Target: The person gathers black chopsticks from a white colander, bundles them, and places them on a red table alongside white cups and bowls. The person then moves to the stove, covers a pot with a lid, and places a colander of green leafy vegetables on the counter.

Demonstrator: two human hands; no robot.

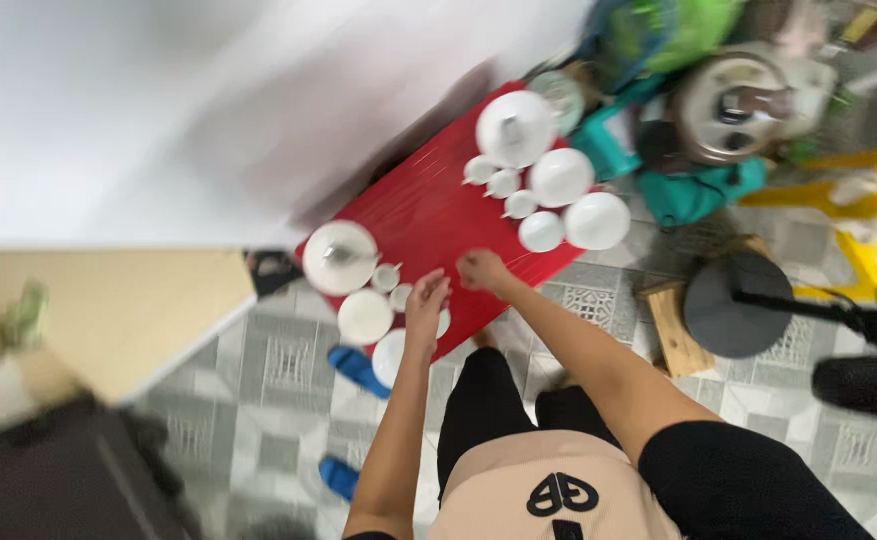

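Two hands (453,285) hover over red table (428,215).

Red table (428,215), seemingly white crockery (561,176)

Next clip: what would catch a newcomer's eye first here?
The bright red table in the middle, with white dishes clustered at both ends: bowls and small cups at the far end, a lidded pot at the near end. Both hands reach onto it, the left hand beside the right hand.
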